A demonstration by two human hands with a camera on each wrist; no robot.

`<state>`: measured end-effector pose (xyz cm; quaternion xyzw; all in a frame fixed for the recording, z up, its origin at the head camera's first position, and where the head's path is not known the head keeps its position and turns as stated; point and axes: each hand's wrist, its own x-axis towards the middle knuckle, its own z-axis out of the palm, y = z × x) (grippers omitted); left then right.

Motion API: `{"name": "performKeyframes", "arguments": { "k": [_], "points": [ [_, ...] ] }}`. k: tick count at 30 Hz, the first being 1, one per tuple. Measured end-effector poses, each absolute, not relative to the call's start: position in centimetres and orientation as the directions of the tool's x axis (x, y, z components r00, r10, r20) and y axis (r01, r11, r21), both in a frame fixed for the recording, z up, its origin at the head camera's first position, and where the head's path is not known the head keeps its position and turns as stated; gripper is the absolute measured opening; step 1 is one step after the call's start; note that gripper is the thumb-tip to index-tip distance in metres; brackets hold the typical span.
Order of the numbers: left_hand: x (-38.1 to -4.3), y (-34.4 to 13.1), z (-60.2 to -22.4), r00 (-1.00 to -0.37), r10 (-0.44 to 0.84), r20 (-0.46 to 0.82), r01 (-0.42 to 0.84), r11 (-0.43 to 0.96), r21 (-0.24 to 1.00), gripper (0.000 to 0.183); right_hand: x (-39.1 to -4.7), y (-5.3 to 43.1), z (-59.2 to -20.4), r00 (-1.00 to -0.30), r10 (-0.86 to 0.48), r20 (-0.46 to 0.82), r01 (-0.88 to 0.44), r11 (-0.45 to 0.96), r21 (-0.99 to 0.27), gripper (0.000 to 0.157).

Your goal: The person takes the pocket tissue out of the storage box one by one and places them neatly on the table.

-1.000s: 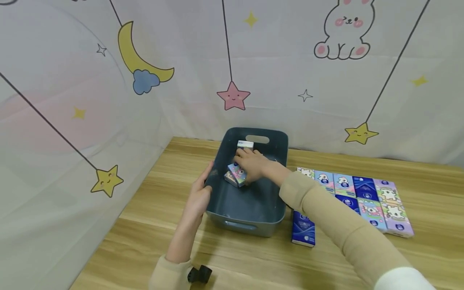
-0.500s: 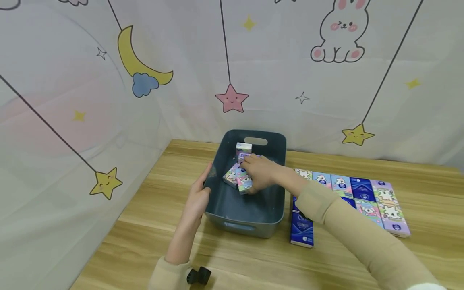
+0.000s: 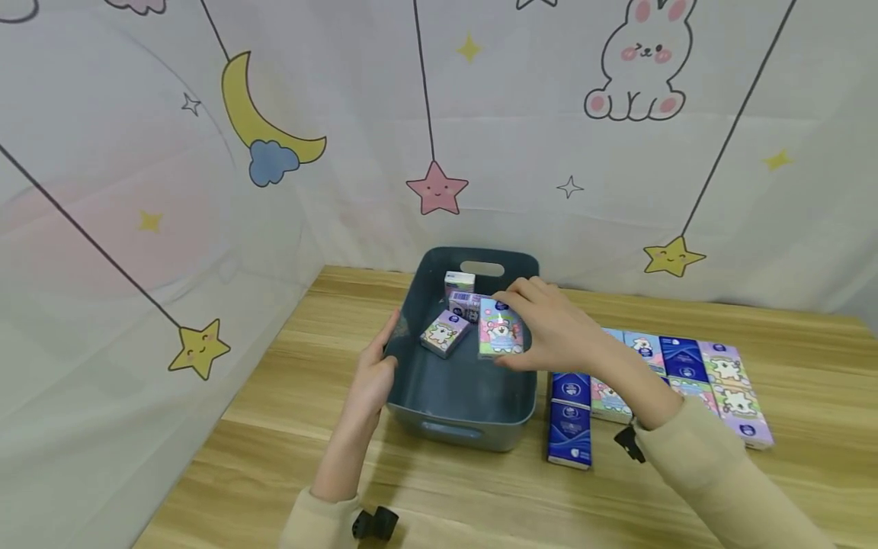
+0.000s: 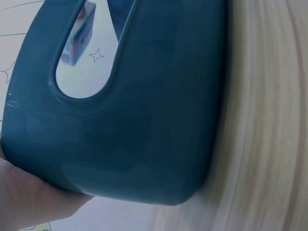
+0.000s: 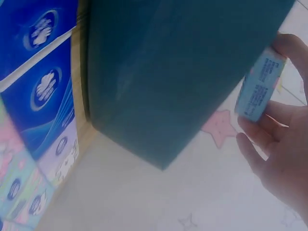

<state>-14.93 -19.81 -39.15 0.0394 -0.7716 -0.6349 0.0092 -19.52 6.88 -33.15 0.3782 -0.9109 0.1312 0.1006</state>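
Observation:
My right hand pinches a pink and green pocket tissue pack between thumb and fingers, above the right side of a dark teal plastic bin. The right wrist view shows the narrow, printed side of this pack beyond the bin's wall. My left hand rests against the bin's left outer wall, with straight fingers and the thumb at the rim. In the bin, a lilac tissue pack lies flat, a second lilac pack is behind it, and a white-topped pack stands at the back.
Right of the bin, tissue packs lie in rows on the wooden table, including a dark blue pack at the near end and a lilac pack at the far right. A printed white curtain hangs behind.
My right hand has lifted the pink and green tissue pack off the other packs in the bin and moved it up and to the right. The left hand keeps its place.

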Motion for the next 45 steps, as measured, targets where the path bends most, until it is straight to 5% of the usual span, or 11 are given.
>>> {"name": "performKeyframes", "arguments": {
  "k": [12,28,45],
  "points": [
    [-15.0,-20.3,-39.0,-0.996,-0.081,-0.044,-0.06,0.206,0.977,0.074,-15.6,11.4,-32.8,-0.772,-0.554,0.312,-0.625,0.752,-0.209,0.087],
    [-15.1,-20.2,-39.0,-0.995,-0.066,-0.074,-0.087,0.219,0.972,0.073,-11.9,16.4,-37.5,-0.85,-0.501,0.166,-0.528,0.807,-0.264,0.083],
    [-15.0,-19.8,-39.0,-0.993,-0.061,-0.102,-0.113,0.219,0.969,0.072,-10.3,18.6,-41.1,-0.864,-0.488,0.122,-0.501,0.857,-0.12,0.083]
  ]
}}
